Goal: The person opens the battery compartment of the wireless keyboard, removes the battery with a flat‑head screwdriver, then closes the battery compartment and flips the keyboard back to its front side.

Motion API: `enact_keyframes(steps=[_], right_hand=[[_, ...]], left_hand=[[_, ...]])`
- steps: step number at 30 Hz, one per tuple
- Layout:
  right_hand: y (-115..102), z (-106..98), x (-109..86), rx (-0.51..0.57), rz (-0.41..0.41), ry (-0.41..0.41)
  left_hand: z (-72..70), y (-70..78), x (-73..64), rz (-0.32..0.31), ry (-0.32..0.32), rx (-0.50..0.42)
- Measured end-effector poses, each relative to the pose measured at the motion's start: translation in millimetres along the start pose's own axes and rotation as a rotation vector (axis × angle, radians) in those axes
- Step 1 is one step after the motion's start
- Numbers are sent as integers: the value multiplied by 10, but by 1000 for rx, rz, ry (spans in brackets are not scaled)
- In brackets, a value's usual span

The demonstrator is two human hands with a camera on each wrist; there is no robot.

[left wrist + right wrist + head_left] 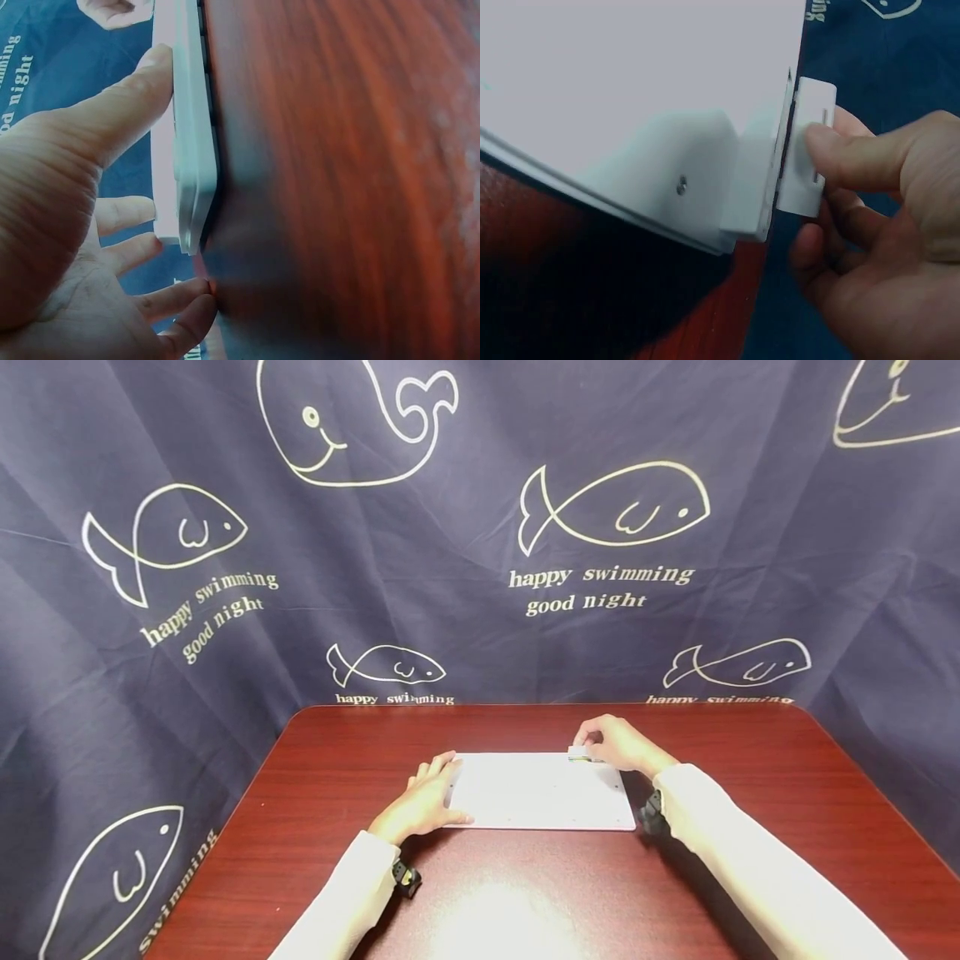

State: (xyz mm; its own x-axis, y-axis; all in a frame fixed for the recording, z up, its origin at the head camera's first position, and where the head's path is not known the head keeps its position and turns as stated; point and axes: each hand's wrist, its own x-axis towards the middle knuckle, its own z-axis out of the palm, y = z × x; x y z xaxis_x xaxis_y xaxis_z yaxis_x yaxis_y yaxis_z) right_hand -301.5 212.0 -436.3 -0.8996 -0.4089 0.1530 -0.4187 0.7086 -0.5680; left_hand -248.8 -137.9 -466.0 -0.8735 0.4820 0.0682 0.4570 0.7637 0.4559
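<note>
A white keyboard lies face down on the table, its keys showing dark along the underside in the left wrist view. My left hand steadies its left end. The thumb rests on the upturned back, and the other fingers spread fairly straight against the end. At the far right edge, my right hand pinches a small white battery cover between thumb and fingers. A narrow gap separates this cover from the raised edge of the keyboard. A slim yellowish strip shows just below the cover in the head view; what it is, I cannot tell.
The reddish-brown wooden table carries the keyboard near its middle. Behind and beside it hangs a dark blue curtain with fish drawings. Dark wrist cameras sit on both wrists, close to the tabletop.
</note>
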Motion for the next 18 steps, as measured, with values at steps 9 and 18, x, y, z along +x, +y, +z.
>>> enact_keyframes(steps=[9, 18], right_hand=[[281, 73, 189, 98, 134, -38], [366, 156, 342, 89, 175, -19]], left_hand=[[5, -6, 4, -4, -5, 7], [-9, 24, 5, -19, -18, -6]])
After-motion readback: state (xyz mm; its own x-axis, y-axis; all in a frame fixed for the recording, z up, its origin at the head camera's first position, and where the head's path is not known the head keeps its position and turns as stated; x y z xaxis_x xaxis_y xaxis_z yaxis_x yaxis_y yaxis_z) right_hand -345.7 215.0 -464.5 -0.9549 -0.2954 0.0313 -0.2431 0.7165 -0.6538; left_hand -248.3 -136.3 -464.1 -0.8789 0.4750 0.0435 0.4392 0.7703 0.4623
